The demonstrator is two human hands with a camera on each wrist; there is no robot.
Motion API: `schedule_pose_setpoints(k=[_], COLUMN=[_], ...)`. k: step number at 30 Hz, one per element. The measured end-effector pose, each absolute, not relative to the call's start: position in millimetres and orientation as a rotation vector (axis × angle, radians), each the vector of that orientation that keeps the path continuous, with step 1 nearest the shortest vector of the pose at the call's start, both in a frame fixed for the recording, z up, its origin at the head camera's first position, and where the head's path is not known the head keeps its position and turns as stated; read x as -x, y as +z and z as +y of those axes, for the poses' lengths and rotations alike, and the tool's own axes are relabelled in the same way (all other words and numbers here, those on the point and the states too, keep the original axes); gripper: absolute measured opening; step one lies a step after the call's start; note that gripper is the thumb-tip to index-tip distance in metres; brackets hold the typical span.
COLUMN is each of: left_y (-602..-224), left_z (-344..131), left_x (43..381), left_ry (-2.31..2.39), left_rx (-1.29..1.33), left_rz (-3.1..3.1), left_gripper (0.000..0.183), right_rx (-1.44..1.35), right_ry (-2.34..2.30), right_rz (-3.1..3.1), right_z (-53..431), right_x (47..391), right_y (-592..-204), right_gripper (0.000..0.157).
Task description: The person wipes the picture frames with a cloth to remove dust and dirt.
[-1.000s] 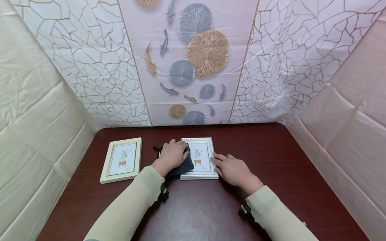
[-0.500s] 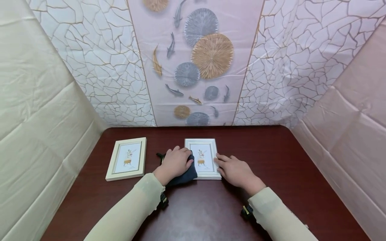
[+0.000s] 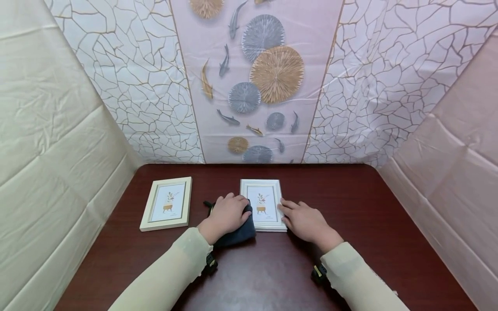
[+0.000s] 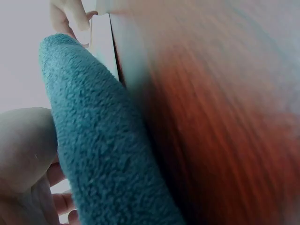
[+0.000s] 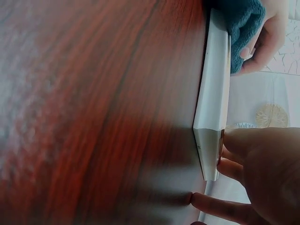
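Observation:
Under my left hand [image 3: 225, 217] is a dark teal cloth [image 3: 241, 230], gripped in the curled fingers and laid over the left border of a white picture frame [image 3: 277, 192]. That frame lies flat, its print of a potted plant facing up. My right hand [image 3: 305, 220] touches the frame's right border with its fingertips, the fingers mostly straight. In the right wrist view the thumb [image 5: 239, 138] rests on the frame's edge, while one finger reaches down to the table. The left wrist view shows the cloth's fuzzy pile [image 4: 98, 126] close up, beside the left hand.
A cream picture frame [image 3: 147, 216] with a similar print lies to the left on the dark red wooden table [image 3: 249, 276]. Patterned fabric [image 3: 280, 121] hangs behind the table. Pale padded panels [image 3: 70, 164] rise on both sides.
My left hand and the cloth have slid down the white frame's left border, toward me. The right hand stays at the right border. The head view has shifted slightly.

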State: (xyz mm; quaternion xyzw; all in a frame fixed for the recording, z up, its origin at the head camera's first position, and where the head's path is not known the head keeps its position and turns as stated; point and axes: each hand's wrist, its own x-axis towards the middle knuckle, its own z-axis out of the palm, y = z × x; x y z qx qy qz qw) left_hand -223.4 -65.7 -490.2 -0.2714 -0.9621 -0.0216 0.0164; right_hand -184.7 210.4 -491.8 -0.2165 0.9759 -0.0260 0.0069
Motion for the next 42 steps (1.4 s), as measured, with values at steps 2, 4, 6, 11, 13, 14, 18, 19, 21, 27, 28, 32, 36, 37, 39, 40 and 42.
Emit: schedule_pose_setpoints(k=[2, 4, 6, 11, 13, 14, 18, 19, 21, 27, 28, 32, 36, 37, 39, 40, 42], left_y=[-490, -490, -491, -492, -492, -492, -491, -491, -489, -489, -490, -495, -497, -497, -499, -499, -499], left_z=[-67, -69, -70, -71, -71, -72, -72, -73, -73, -75, -76, -80, -85, -86, -88, -89, -89], left_x=[220, 216, 212, 203, 199, 198, 191, 190, 187, 180, 179, 177, 174, 173, 172, 171, 169], left_ry=[-0.065, -0.070, -0.076, -0.096, -0.092, -0.091, -0.100, -0.101, -0.110, -0.130, -0.136, -0.171, -0.225, -0.232, -0.230, -0.230, -0.216], left_rx=[0.856, 0.870, 0.880, 0.891, 0.895, 0.896, 0.903, 0.906, 0.908, 0.909, 0.913, 0.951, 1.009, 1.022, 1.053, 1.068, 1.093], left_rz=[-2.986, -2.980, -2.977, -2.971, -2.970, -2.968, -2.972, -2.972, -2.974, -2.972, -2.974, -2.964, -2.931, -2.927, -2.919, -2.916, -2.908], left_gripper=[0.038, 0.038, 0.039, 0.040, 0.039, 0.039, 0.039, 0.039, 0.039, 0.040, 0.040, 0.042, 0.045, 0.047, 0.050, 0.051, 0.054], right_rx=[0.676, 0.674, 0.665, 0.686, 0.689, 0.687, 0.659, 0.657, 0.655, 0.668, 0.671, 0.673, 0.683, 0.685, 0.686, 0.684, 0.685], right_ry=[-0.087, -0.089, -0.096, -0.097, -0.102, -0.107, -0.119, -0.117, -0.111, -0.105, -0.104, -0.104, -0.107, -0.110, -0.113, -0.115, -0.117], right_rz=[3.049, 3.047, 3.045, 3.052, 3.052, 3.053, 3.049, 3.049, 3.054, 3.063, 3.063, 3.057, 3.052, 3.049, 3.044, 3.041, 3.035], right_z=[210, 209, 209, 210, 210, 210, 210, 211, 211, 211, 211, 211, 210, 210, 210, 210, 210], right_x=[185, 186, 186, 187, 187, 187, 187, 187, 187, 188, 188, 188, 187, 187, 187, 187, 186], right_y=[-492, -493, -493, -495, -496, -496, -496, -496, -496, -498, -499, -499, -497, -497, -496, -495, -495], right_gripper=[0.049, 0.050, 0.050, 0.050, 0.050, 0.050, 0.051, 0.051, 0.050, 0.050, 0.050, 0.050, 0.050, 0.050, 0.051, 0.051, 0.051])
